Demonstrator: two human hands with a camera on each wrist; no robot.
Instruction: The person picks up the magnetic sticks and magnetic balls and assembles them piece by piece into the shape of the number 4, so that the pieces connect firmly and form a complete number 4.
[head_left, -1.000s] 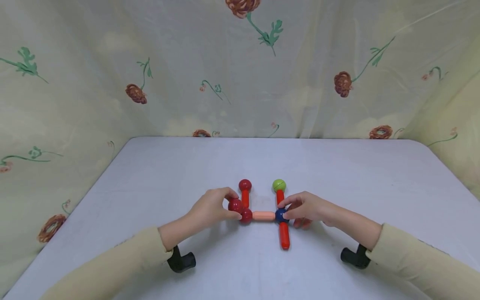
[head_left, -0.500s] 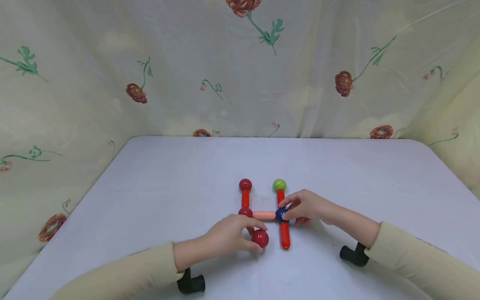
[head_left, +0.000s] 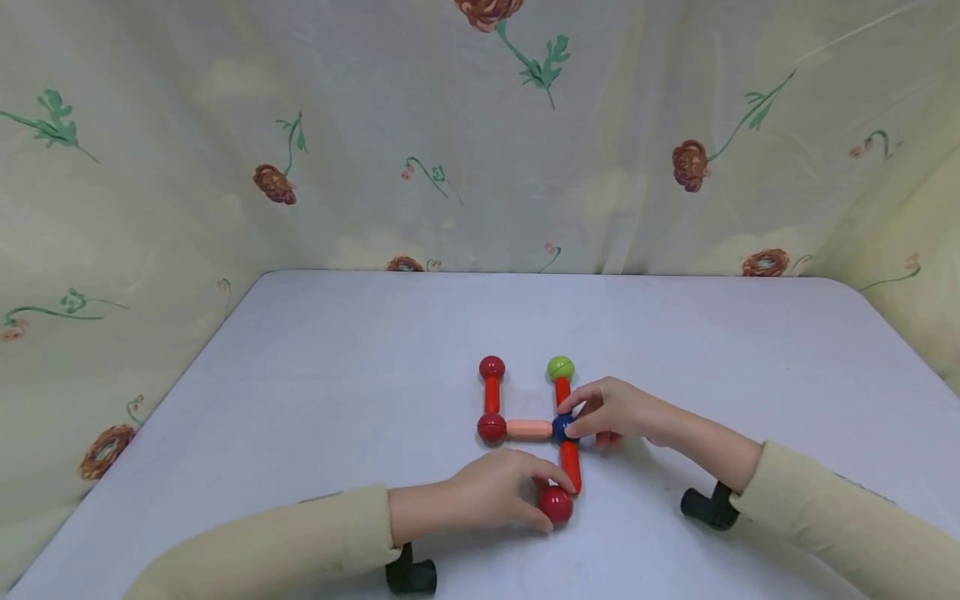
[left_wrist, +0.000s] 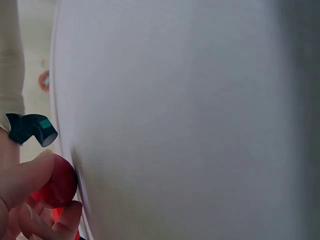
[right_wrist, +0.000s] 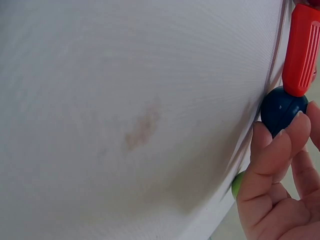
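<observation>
My left hand (head_left: 498, 490) pinches a glossy red ball (head_left: 556, 505) between thumb and fingers, at the near end of a red rod (head_left: 571, 468). Whether ball and rod touch, I cannot tell. With its fingertips, my right hand (head_left: 618, 410) grips a dark blue ball (right_wrist: 281, 109), from which that rod runs toward me. A pink rod (head_left: 528, 430) links the blue ball to another red ball (head_left: 492, 428) on the left. Beyond the blue ball, a second red rod (head_left: 562, 393) leads to a green ball (head_left: 560, 368).
From the left red ball a further red rod (head_left: 492, 395) reaches away to a far red ball (head_left: 492, 367). All of it lies on a white-covered table (head_left: 360, 358). A flower-patterned curtain (head_left: 600, 150) hangs behind the table's far edge.
My left hand has carried its red ball from beside the left red ball, rightward and toward me, to the near rod's end. The right hand keeps its hold on the blue ball.
</observation>
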